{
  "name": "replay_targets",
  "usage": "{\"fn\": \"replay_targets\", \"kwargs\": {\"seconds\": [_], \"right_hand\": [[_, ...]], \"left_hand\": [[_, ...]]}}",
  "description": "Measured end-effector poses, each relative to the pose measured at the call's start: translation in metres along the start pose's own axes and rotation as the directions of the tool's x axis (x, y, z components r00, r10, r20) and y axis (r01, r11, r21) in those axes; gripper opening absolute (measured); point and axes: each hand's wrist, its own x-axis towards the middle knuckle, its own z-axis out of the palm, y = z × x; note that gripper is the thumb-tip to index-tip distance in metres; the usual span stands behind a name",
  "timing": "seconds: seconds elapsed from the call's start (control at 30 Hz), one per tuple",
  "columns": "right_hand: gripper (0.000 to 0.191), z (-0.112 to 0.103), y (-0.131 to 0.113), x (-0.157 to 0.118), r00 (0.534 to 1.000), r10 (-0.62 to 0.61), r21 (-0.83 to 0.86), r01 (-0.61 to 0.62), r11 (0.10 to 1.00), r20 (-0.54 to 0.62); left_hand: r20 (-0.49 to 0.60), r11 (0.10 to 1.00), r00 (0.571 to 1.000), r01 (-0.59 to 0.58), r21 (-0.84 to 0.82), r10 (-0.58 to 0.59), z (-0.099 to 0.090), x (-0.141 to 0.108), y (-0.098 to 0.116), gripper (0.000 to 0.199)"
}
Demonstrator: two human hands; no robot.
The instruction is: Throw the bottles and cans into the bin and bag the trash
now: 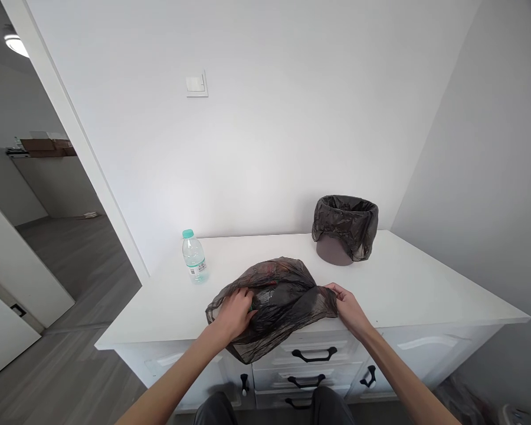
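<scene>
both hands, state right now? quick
Left hand: fingers curled at the left end of the dark bag; exactly what it grips can't be told.
Right hand: closed, pinching the bag's right end.

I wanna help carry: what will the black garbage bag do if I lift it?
The black garbage bag will probably flop, since its thin, wrinkled film hangs past the countertop edge. It may sag lumpily: something reddish shows through, its weight unclear.
</scene>
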Motion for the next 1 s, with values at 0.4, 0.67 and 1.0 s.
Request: {"fn": "replay_targets", "kwargs": {"seconds": [0.4, 0.67, 1.0], "right_hand": [[0.033, -0.004, 0.001, 0.0, 1.0, -0.005, -0.015, 0.005, 1.0, 0.031], [0.036, -0.003, 0.001, -0.001, 1.0, 0.0, -0.019, 0.001, 1.0, 0.029], [0.042, 0.0, -0.001, -0.002, 1.0, -0.009, -0.071, 0.009, 0.997, 0.003]], "left_hand": [[-0.221, 0.82, 0.933, 0.119, -0.56, -0.286, -0.104, -0.046, -0.011, 0.059], [-0.579, 0.754, 0.53, 0.196, -0.627, -0.62, -0.172, -0.08, -0.056, 0.055], [-0.55, 0.819, 0.607, 0.4, -0.412, -0.573, -0.138, -0.041, -0.127, 0.053]]}}
